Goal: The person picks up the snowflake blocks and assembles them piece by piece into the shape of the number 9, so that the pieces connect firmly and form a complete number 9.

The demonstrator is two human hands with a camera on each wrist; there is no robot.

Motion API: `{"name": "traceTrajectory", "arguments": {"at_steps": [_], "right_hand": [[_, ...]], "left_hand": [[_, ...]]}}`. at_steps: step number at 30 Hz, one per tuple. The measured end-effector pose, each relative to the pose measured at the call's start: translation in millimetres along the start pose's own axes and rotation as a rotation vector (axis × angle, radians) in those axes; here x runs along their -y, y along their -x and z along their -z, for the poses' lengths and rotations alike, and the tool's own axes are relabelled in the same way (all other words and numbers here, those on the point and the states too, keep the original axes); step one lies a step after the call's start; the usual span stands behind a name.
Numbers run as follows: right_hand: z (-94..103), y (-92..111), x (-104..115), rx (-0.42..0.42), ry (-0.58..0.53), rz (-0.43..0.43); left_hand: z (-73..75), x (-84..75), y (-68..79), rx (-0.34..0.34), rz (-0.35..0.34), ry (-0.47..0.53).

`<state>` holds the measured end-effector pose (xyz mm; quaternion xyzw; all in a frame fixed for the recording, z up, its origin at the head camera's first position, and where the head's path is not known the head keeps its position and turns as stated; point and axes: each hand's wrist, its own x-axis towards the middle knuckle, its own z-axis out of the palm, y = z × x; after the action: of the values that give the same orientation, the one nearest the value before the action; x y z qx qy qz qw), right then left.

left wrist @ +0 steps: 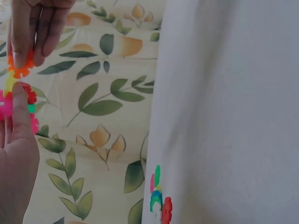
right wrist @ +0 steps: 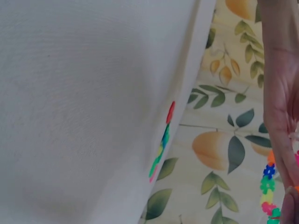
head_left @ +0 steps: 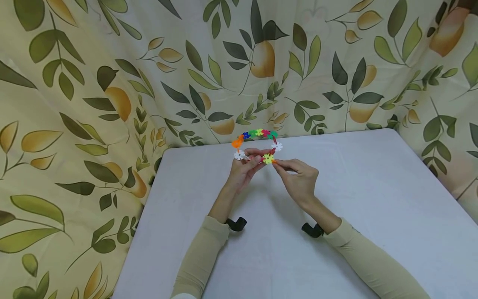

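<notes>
A ring-shaped chain of colourful snowflake-shaped plastic discs (head_left: pixel 259 132) is held up near the far side of the table. My left hand (head_left: pixel 244 169) grips the near part of the chain, thumb pressed against the discs. Close to that thumb is a yellow disc (head_left: pixel 268 158), and a white disc (head_left: pixel 239 155) sits at the hand's left side. My right hand (head_left: pixel 301 180) pinches an orange disc (left wrist: pixel 21 67) right at the yellow one. Part of the chain is hidden behind the left fingers.
The table (head_left: pixel 358 178) has a white cover. More coloured discs (left wrist: pixel 156 198) lie along the table's edge in both wrist views. A leaf-and-fruit patterned curtain (head_left: pixel 231 70) hangs behind and to the sides. Each wrist carries a black device (head_left: pixel 237 224).
</notes>
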<state>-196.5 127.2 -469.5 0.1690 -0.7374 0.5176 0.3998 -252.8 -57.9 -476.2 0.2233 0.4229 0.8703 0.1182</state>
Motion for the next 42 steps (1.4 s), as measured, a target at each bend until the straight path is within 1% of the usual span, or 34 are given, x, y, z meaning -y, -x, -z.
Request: {"name": "traceTrajectory", "arguments": {"at_steps": [8,14,16,18,20,22,25,27,28,30,32,34,37,40,42], "right_hand": [[-6.4,-1,-2,-0.028,0.000,0.016],[-5.3,-4,-6,-0.007,-0.002,0.024],[-5.3,-5,-7,-0.002,0.002,0.026],[-6.1,-6,-6,-0.001,-0.003,0.027],[-7.9,-7,-5,0.002,-0.010,0.034],[-10.4,-7,-4,0.008,-0.017,0.047],[-14.6,-7,-3,0.007,-0.027,0.071],[-17.6,-7,-4,0.006,-0.041,0.089],[-18.8,-7,-5,0.002,-0.048,0.097],[-21.1,-7,-7,-0.003,-0.066,0.108],[-23.1,-8,-9,-0.001,-0.079,0.118],[-25.2,-9,-11,0.006,-0.075,0.119],[-27.7,-11,-12,0.044,-0.075,0.104],[-29.0,-12,-14,0.100,-0.062,0.077],[-29.1,-11,-17,0.141,-0.036,0.052]], "left_hand": [[0.7,-0.6,0.5,-0.003,-0.028,-0.043],[-1.1,0.8,-0.8,-0.014,-0.030,-0.110],[-1.8,0.6,-1.2,-0.011,-0.034,-0.113],[-2.0,-0.1,-1.2,-0.018,-0.041,-0.096],[-2.0,-0.9,-0.7,-0.020,-0.046,-0.052],[-2.1,-2.2,0.0,-0.023,-0.038,0.006],[-3.3,-4.3,1.2,-0.041,0.014,0.092],[-4.0,-6.0,1.6,-0.071,0.059,0.147],[-4.1,-6.4,1.8,-0.082,0.084,0.169],[-3.8,-7.4,1.6,-0.091,0.129,0.182],[-1.8,-8.1,0.6,-0.074,0.164,0.170],[1.3,-9.6,-0.8,-0.038,0.184,0.128],[7.6,-13.3,-2.4,-0.009,0.179,0.056],[13.3,-19.6,-2.9,-0.035,0.152,0.007],[17.2,-23.7,-3.0,-0.070,0.134,0.006]]}}
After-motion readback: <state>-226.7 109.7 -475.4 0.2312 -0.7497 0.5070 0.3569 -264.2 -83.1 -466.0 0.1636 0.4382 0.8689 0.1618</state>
